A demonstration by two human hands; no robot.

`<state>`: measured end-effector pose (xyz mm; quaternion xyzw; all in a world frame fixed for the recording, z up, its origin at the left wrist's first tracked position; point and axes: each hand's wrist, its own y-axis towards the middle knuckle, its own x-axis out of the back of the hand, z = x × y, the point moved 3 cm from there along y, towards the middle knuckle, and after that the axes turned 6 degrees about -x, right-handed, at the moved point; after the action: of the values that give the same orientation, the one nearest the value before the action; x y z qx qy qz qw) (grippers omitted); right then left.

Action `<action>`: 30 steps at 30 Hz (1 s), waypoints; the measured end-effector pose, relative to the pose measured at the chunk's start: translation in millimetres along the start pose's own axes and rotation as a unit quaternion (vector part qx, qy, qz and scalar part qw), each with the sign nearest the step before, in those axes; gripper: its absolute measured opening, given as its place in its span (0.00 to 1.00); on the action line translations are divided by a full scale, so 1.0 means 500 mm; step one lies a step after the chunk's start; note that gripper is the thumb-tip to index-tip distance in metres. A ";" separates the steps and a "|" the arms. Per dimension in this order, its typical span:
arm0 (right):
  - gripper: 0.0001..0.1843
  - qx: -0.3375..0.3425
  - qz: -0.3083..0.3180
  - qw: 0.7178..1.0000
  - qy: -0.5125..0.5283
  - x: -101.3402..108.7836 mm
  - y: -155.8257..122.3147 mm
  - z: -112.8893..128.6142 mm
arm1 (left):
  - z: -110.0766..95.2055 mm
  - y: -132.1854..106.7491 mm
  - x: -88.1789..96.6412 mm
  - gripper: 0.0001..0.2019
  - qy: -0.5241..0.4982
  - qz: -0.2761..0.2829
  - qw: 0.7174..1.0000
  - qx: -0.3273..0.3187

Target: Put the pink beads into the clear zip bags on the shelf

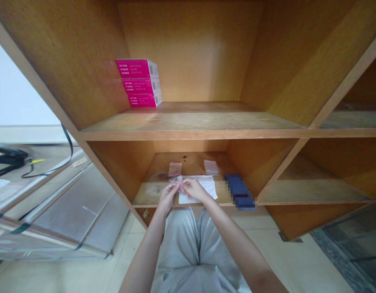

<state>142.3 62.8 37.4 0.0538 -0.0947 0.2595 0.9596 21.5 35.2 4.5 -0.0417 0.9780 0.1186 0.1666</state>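
Both of my hands are together over the front of the lower shelf, fingers pinched on a small clear plastic bag (177, 179). My left hand (168, 193) grips its left side, and my right hand (194, 189) closes on it from the right. Something reddish shows at the fingertips, too small to make out. Under my right hand lies a white sheet (209, 187), perhaps a cloth or a flat bag. Behind the hands lies a clear bag with reddish contents (175, 168). Further right is another flat clear bag (211, 167).
On the upper shelf (194, 121) three pink boxes (140, 86) are stacked at the left. A dark blue, blurred-out item (240, 191) overhangs the lower shelf's front edge. A metal-framed rack (62, 211) stands left of the cabinet, with a black cable (67, 138) nearby.
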 end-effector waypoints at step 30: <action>0.11 -0.019 -0.073 0.867 -0.493 -0.019 -0.018 0.089 | 0.010 0.002 0.006 0.04 0.126 -0.022 0.992 0.003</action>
<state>131.9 43.7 78.2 0.1638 -0.5564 0.1263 0.8048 20.0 37.5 -0.9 -0.0775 0.9903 0.1060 0.0447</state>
